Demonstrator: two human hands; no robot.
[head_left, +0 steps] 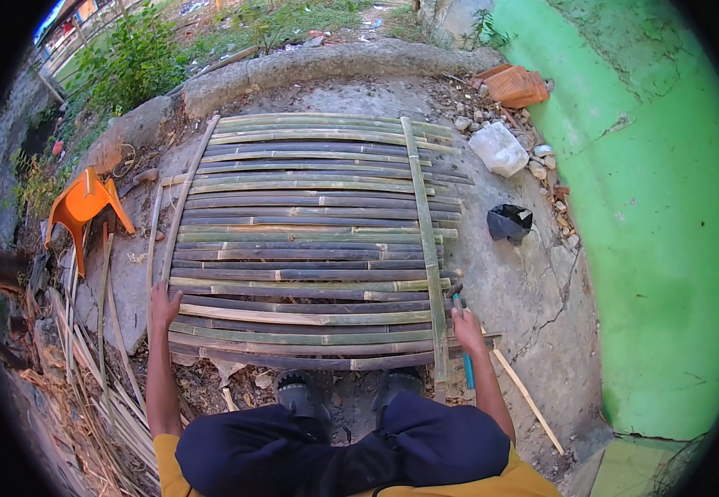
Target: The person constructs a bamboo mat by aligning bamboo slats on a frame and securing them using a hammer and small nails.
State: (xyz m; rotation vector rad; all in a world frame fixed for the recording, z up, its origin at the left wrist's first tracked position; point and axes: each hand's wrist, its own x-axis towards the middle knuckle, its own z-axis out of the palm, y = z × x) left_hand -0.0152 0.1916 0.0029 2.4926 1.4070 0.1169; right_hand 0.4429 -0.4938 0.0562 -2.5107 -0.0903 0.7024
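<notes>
A panel of several green and dark split-bamboo slats (318, 219) lies on the ground in front of my feet. One long bamboo strip (185, 195) runs across the slats' left ends, and a greener crosspiece (422, 211) lies over them near the right. My left hand (163, 308) is at the near end of the left strip, fingers closed around it and thumb toward the slats. In my right hand (466, 330) is a hammer (468, 370) with a teal handle, its dark head beside the crosspiece, over the slats' right ends.
An orange plastic chair (82, 207) lies tipped at the left, above loose bamboo strips (111, 373). To the right are a black plastic bag (508, 222), a white block (498, 149), orange tiles (515, 85) and a green wall (658, 232). A low concrete edge (318, 68) borders the far side.
</notes>
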